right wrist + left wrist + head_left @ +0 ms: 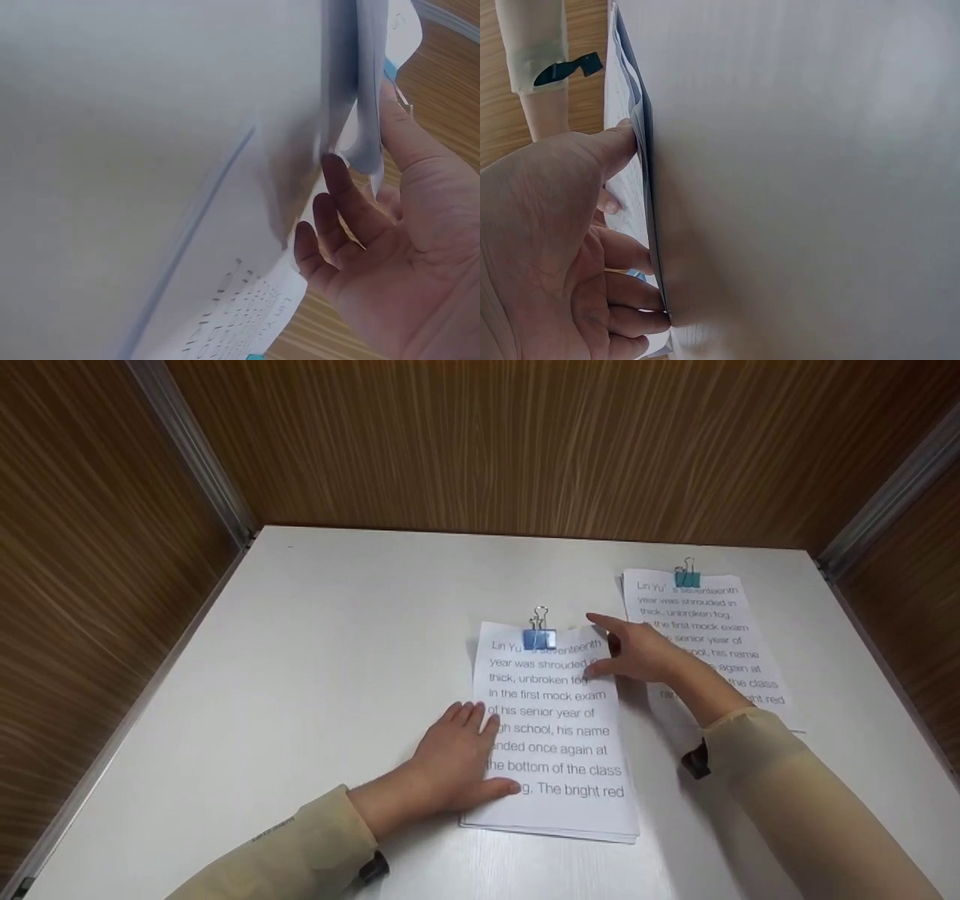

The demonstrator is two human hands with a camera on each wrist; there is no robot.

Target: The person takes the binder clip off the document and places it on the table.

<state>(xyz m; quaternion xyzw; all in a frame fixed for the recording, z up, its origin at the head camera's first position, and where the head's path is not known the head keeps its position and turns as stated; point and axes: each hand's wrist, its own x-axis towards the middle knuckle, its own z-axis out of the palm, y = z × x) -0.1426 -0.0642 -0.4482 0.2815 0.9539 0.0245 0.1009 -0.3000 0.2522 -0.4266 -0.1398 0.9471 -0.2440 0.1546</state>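
A stack of printed paper [555, 814] lies on the table, a blue binder clip [539, 640] on its top edge. My left hand [454, 757] rests along the stack's left side, thumb over the lower left of the page. In the left wrist view, the fingers [634, 291] of that hand lie against the paper's edge, fairly straight. At the upper right corner, my right hand [641, 652] pinches the paper, thumb on the printed face. The right wrist view shows the sheets [369, 97] bending between that thumb and the index finger.
Behind the right forearm lies a second printed stack [686, 619] with a teal binder clip [687, 579]. The white table [337, 645] is enclosed by wood-grain panels [465, 450] at the back and both sides.
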